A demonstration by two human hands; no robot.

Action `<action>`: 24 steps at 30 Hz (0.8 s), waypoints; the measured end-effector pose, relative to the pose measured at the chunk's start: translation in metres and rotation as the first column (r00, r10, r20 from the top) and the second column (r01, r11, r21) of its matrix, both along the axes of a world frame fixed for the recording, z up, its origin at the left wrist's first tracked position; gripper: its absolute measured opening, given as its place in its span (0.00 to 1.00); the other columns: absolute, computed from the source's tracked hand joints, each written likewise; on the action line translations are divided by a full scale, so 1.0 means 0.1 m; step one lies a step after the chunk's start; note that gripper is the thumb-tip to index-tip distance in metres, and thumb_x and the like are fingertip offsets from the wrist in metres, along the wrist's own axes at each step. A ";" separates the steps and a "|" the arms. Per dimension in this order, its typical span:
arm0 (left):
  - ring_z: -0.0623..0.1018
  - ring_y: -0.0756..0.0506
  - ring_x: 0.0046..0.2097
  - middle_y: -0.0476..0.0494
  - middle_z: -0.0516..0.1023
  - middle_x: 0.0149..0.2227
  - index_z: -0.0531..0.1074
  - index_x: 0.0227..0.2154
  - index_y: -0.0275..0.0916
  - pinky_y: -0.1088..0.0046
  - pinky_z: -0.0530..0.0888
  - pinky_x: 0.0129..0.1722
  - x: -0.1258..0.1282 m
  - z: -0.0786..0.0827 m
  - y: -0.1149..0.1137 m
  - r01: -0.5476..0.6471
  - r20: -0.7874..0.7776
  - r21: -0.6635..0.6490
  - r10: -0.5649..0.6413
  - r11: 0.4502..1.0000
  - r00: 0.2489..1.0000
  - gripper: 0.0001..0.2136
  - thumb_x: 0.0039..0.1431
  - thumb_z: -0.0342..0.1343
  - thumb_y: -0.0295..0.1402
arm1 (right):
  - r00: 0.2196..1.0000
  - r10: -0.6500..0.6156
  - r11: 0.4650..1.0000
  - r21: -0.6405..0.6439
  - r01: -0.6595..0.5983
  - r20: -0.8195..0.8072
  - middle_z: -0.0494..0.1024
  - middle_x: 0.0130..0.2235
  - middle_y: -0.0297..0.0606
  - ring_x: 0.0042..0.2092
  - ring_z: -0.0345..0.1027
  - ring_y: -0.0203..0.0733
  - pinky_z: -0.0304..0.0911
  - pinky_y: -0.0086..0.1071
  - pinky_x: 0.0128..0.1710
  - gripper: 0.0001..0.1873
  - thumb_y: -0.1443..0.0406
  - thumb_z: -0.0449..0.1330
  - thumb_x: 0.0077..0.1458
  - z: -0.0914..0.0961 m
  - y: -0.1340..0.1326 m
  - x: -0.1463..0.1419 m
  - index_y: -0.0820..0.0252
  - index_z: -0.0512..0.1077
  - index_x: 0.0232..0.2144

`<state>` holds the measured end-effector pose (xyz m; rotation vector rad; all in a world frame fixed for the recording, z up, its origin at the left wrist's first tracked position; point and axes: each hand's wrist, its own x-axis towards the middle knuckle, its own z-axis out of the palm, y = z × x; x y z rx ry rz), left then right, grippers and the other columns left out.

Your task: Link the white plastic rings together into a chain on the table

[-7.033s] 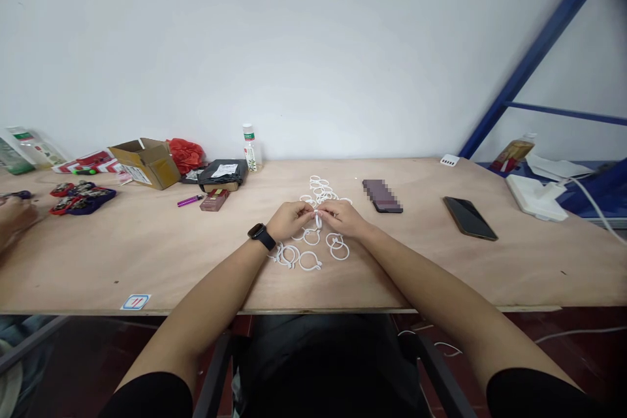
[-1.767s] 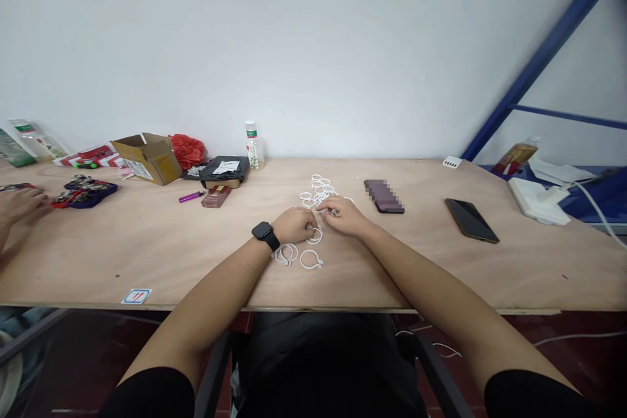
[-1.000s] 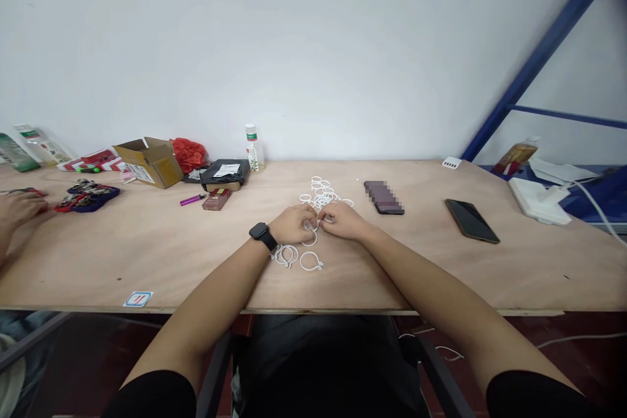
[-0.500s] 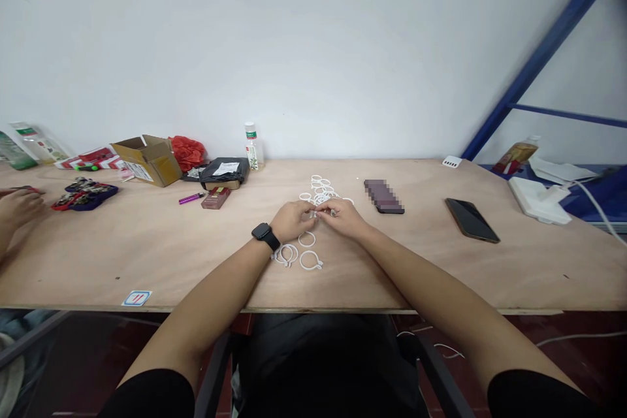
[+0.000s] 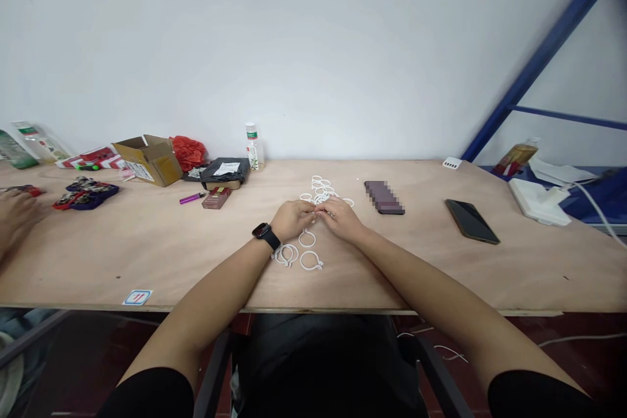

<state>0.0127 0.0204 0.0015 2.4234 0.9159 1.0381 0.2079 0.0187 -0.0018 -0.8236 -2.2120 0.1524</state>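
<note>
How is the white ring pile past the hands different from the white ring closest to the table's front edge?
The ring pile has many overlapping rings; the closest ring is just one. The ring pile is partly hidden by the right hand; the closest ring shows whole, with a small tab. Both are white and lie on the wooden table.

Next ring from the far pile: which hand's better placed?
Right, probably. The right hand overlaps the near edge of the pile of white rings in view; the left hand sits off to its left. Both sets of fingertips meet; whether they pinch anything is unclear.
</note>
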 end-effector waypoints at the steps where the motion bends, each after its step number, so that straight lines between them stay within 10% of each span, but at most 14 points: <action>1: 0.79 0.47 0.45 0.46 0.81 0.43 0.79 0.37 0.42 0.71 0.73 0.49 0.00 0.00 0.01 0.008 0.002 -0.003 -0.008 1.000 1.000 0.09 0.61 0.54 0.35 | 1.000 -0.003 1.000 0.003 0.003 -0.002 0.79 0.35 0.40 0.40 0.69 0.44 0.61 0.38 0.44 0.09 0.67 0.55 0.61 -0.01 0.00 0.00 0.57 0.75 0.34; 24: 0.76 0.50 0.30 0.47 0.81 0.30 0.79 0.34 0.39 0.74 0.71 0.34 0.00 0.04 -0.02 -0.190 0.053 0.066 0.186 0.980 0.981 0.07 0.58 0.60 0.37 | 0.995 -0.048 0.998 -0.035 0.045 -0.090 0.81 0.36 0.37 0.38 0.71 0.41 0.64 0.36 0.41 0.08 0.68 0.58 0.57 0.00 0.02 0.02 0.56 0.77 0.37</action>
